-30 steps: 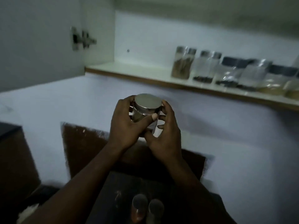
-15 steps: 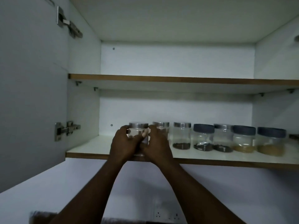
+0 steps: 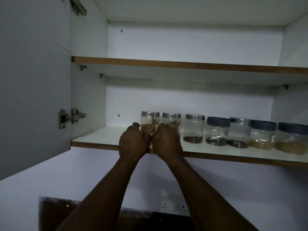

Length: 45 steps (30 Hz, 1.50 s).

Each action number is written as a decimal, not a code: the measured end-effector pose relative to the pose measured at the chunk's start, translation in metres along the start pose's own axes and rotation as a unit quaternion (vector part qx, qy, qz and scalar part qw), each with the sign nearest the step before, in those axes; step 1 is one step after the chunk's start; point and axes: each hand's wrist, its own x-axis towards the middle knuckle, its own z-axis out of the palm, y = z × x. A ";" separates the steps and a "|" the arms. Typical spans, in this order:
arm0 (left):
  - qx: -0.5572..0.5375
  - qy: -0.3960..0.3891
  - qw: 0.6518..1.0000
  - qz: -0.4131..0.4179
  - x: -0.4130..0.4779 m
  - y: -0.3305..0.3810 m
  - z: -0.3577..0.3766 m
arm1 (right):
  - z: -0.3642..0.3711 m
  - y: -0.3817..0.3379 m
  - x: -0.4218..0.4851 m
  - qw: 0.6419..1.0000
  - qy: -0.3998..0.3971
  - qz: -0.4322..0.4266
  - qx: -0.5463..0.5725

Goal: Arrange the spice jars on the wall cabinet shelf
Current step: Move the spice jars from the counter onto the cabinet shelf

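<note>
- The clear round spice jar [image 3: 150, 121], silver-lidded with brown sticks inside, stands upright on the white lower shelf with a brown wooden edge [image 3: 93, 140]. It is at the left end of the row, just below the centre of the view.
- The left hand [image 3: 132, 144] sits at the jar's 8 o'clock, fingers curled round its lower wall. The right hand [image 3: 167, 144] mirrors it at 4 o'clock, fingers curled against the other side (the fingertips are mostly hidden behind the knuckles).
- This low, two-sided hold probably keeps the jar steady while it is squared up with the row.
- At its 3 o'clock a second silver-lidded clear jar [image 3: 171, 120] stands just beside it, and the right fingers fill the narrow gap between them.
- Further toward 3 o'clock come a third silver-lidded jar with dark seeds [image 3: 194, 130] and the dark-blue-lidded jars [image 3: 218, 129]. This one likely sits leftmost to group matching lids.
- Placing looks nearly done; only the release is left.
</note>
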 end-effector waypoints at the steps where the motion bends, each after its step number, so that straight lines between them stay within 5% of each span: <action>1: -0.020 0.015 1.000 0.018 -0.005 0.002 -0.004 | -0.004 0.000 -0.002 1.000 0.003 -0.010 0.021; 8: -0.114 0.144 0.975 0.123 -0.104 -0.004 -0.007 | -0.008 0.014 -0.089 0.967 0.096 -0.095 0.216; 13: -0.092 -0.056 0.993 0.057 -0.220 -0.062 0.030 | 0.046 0.089 -0.217 0.983 -0.025 0.032 0.178; 17: -0.055 -0.236 0.969 0.042 -0.328 -0.110 0.054 | 0.077 0.136 -0.331 0.966 -0.187 0.116 0.131; 27: 0.086 -0.551 0.828 -0.058 -0.467 -0.155 0.115 | 0.111 0.189 -0.452 0.877 -0.379 0.294 0.027; 35: 0.227 -0.543 0.808 0.025 -0.487 -0.152 0.148 | 0.130 0.200 -0.482 0.836 -0.439 0.324 0.053; 45: 0.116 -0.433 0.894 0.005 -0.501 -0.145 0.124 | 0.105 0.187 -0.505 0.878 -0.337 0.330 0.078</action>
